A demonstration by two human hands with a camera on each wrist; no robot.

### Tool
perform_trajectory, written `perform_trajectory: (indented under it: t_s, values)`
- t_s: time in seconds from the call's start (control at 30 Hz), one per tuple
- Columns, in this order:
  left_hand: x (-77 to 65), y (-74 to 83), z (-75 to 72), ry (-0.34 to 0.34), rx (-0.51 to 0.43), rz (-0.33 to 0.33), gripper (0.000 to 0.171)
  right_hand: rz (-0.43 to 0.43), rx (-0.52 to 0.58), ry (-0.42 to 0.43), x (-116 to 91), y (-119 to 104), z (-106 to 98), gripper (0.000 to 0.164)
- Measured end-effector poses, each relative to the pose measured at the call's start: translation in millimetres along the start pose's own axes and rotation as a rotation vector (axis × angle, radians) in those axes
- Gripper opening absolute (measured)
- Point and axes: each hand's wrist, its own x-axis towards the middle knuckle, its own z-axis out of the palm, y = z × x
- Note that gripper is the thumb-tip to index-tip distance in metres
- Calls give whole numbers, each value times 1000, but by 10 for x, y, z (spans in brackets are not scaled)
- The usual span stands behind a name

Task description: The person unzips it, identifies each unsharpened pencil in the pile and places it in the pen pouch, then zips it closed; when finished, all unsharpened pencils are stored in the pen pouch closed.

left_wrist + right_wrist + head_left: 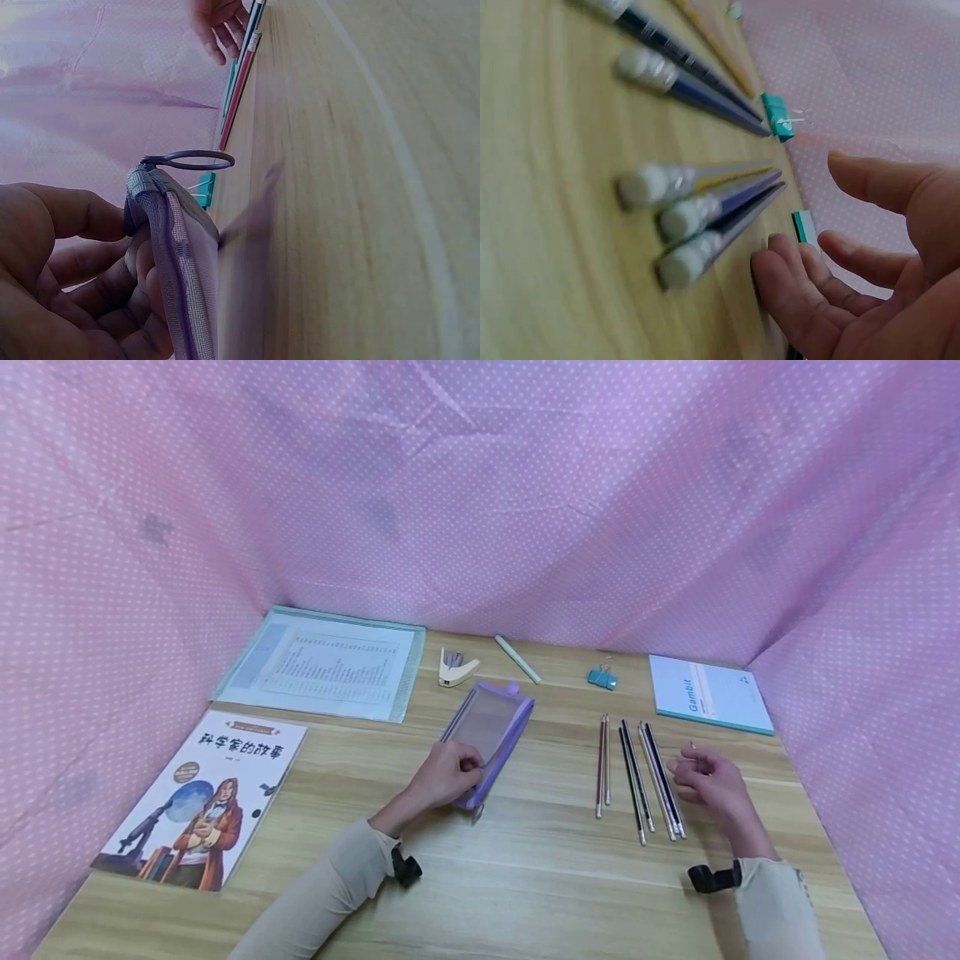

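Note:
A mesh pencil case (491,722) with purple edging lies tilted mid-table. My left hand (450,772) pinches its near end between thumb and fingers, beside the dark zipper ring (196,159). Several eraser-tipped pencils (634,777) lie on the table right of the case, in loose groups pointing away from me. Just right of the rightmost group is my right hand (708,781), fingers loosely bent and thumb held apart. In the right wrist view no pencil is between its fingers; the nearest pencil's white eraser (681,268) is close to the fingertips.
Behind the case are a cream stapler-like item (456,672), a pale green stick (517,660) and a teal binder clip (602,677). A blue-white notebook (708,693) lies at the right. An illustrated book (206,802) and a document folder (322,664) occupy the left. Pink dotted cloth (480,510) encloses the table.

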Motion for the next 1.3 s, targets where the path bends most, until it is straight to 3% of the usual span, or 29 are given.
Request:
perform_trajectory:
  t_s: [0.37, 0.7, 1.03, 1.3]
  values:
    - [2, -7, 13, 6, 3, -21, 12, -34, -404, 34, 10, -12, -11, 68]
    - [0, -1, -3, 7, 8, -17, 12, -38, -567, 65, 69, 2, -19, 68]
    - [-2, 11, 4, 4, -4, -20, 12, -58, -608, 76, 89, 35, -71, 62]
    - [0, 4, 3, 3, 0, -23, 12, -47, -543, 61, 36, 0, -80, 58]
